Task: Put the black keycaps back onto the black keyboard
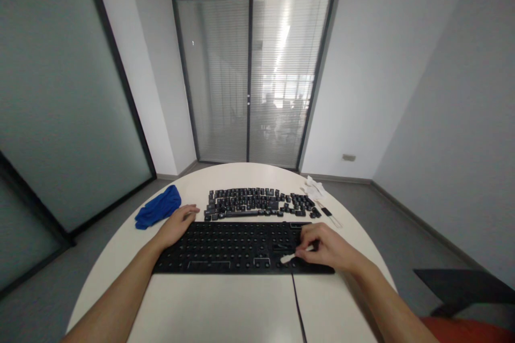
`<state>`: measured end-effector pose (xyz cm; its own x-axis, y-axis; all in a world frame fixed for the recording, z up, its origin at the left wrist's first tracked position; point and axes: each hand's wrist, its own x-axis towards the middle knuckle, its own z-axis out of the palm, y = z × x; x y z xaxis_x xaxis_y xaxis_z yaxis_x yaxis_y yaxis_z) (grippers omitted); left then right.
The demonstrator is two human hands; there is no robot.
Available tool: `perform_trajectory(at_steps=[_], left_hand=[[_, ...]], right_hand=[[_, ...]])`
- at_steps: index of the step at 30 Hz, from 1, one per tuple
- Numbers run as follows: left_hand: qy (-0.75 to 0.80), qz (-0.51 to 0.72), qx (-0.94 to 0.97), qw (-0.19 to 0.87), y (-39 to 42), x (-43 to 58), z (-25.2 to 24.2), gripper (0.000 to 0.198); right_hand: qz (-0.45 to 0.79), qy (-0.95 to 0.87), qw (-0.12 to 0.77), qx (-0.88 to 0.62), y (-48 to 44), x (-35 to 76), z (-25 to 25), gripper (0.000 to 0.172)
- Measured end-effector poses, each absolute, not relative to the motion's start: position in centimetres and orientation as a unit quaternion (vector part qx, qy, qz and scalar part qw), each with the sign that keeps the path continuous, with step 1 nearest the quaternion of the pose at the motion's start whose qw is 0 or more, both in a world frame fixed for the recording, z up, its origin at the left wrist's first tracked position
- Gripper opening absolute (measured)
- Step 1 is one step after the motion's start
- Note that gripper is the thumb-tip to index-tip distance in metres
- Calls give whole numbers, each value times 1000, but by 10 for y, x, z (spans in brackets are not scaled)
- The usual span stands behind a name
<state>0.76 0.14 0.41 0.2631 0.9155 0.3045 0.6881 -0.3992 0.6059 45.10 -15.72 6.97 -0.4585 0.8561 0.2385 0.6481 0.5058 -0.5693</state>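
On the table lies a black keyboard base (225, 246) with its keycaps off. My right hand (322, 246) is over its right end, fingers pinched round a small white-tipped stick (287, 259) that looks like a cotton swab. The white tip is down at the key sockets near the lower right. My left hand (179, 223) rests at the base's upper left corner with its fingers stretched out, holding nothing. Just beyond the base, the loose black keycaps (241, 201) are laid out in rows.
A blue cloth (159, 207) lies left of my left hand. At the right are crumpled white tissue (314, 187) and a wire keycap puller (328, 214). The keyboard's cable (298, 305) runs over the near edge of the round white table (217, 305). A dark chair (466, 284) stands lower right.
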Motion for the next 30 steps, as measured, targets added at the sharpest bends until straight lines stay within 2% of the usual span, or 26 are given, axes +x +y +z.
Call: perform_trajectory(at_steps=[14,24,30], left_hand=[[518,322,772,179,5,5,-1,49],[516,320,775,176,5,5,-1,49],[515,317,777,175,4,6,1,48]], right_hand=[[233,-802,239,-496,-158,466,69,28],[133,-759,260,-582,-150,487,67,37],[132,-747,249,-602,-147,490,63,41]])
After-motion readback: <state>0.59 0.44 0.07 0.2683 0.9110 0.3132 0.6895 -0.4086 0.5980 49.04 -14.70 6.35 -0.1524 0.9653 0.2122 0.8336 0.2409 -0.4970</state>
